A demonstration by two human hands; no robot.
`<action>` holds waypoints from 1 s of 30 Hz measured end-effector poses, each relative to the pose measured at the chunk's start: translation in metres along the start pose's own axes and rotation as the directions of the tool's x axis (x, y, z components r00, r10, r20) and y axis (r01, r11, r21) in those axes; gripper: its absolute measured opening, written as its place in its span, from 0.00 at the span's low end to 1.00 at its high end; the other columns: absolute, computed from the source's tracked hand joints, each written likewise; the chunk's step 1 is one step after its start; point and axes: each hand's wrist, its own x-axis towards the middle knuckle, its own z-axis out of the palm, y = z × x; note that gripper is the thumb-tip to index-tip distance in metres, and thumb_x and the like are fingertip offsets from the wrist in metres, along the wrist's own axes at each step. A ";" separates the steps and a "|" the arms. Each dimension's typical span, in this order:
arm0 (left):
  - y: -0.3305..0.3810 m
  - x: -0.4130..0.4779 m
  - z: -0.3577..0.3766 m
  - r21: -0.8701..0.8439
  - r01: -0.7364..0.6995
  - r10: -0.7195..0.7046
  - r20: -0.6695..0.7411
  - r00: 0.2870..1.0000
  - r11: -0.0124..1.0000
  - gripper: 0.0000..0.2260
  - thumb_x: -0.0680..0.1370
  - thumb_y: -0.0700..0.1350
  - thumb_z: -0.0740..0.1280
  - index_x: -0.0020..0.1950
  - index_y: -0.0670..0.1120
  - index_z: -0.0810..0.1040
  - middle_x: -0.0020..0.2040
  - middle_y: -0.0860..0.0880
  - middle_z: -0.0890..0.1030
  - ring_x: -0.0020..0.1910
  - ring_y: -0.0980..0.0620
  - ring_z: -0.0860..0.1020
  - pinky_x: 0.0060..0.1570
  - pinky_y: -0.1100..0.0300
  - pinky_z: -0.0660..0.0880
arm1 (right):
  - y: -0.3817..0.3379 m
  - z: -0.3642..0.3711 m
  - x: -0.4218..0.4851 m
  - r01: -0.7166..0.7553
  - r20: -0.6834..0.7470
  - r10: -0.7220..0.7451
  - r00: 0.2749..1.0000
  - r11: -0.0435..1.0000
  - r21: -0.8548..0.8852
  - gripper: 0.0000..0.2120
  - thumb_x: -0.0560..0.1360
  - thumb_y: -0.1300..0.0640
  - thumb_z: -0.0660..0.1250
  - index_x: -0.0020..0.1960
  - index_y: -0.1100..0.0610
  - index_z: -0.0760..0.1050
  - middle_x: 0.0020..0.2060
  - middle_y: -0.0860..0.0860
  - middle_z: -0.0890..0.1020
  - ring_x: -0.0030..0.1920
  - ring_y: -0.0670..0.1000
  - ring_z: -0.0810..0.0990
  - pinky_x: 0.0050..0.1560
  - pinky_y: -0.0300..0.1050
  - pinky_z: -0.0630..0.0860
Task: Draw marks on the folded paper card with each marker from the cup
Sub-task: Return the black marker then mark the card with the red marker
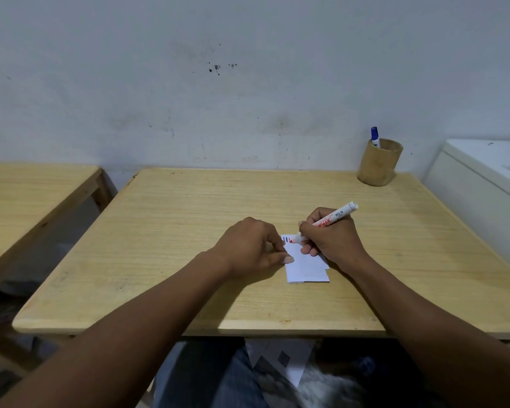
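Just right of the frame's centre, the folded paper card [306, 266] is lying flat on the wooden table [189, 231]. It is being pinned at its left edge by the left hand [251, 248], whose fingers are curled loosely downward, with the thumb tip being pressed onto the paper. A red marker [327, 222] is being grasped by the right hand [330, 237] in a closed writing grip, the fingers being wrapped around the white barrel while the heel of the hand is being rested on the card's right side. The red tip is being held against the card's upper left corner, where a red mark is being shown just beside a short dark mark. In the upper right of the frame, the wooden cup [379, 163] is being stood on the table's far corner, well apart from the card, with a blue marker [375, 137] being held upright inside it.
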 end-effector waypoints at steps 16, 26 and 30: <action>-0.032 0.013 -0.049 0.087 0.154 -0.162 0.087 0.983 0.984 0.08 0.73 0.52 0.76 0.51 0.54 0.87 0.47 0.55 0.84 0.42 0.59 0.78 0.44 0.61 0.73 | -0.037 -0.036 0.028 -0.180 0.060 0.177 0.982 0.808 0.562 0.07 0.78 0.54 0.69 0.45 0.56 0.76 0.33 0.54 0.80 0.29 0.49 0.81 0.28 0.40 0.70; -0.031 0.027 -0.043 0.012 0.170 -0.170 0.108 0.980 0.985 0.08 0.70 0.52 0.78 0.48 0.55 0.87 0.41 0.58 0.86 0.37 0.63 0.79 0.42 0.63 0.75 | -0.061 -0.045 0.050 -0.222 0.161 0.172 0.972 0.897 0.382 0.09 0.76 0.58 0.65 0.44 0.63 0.81 0.36 0.57 0.84 0.33 0.52 0.83 0.34 0.43 0.73; -0.027 0.041 -0.046 -0.219 0.233 -0.239 -0.005 0.971 0.948 0.02 0.72 0.45 0.78 0.41 0.49 0.87 0.36 0.48 0.86 0.33 0.57 0.79 0.37 0.62 0.75 | -0.062 -0.051 0.054 -0.180 0.122 0.144 0.982 0.908 0.378 0.04 0.75 0.61 0.71 0.46 0.61 0.82 0.36 0.56 0.84 0.33 0.50 0.79 0.34 0.43 0.71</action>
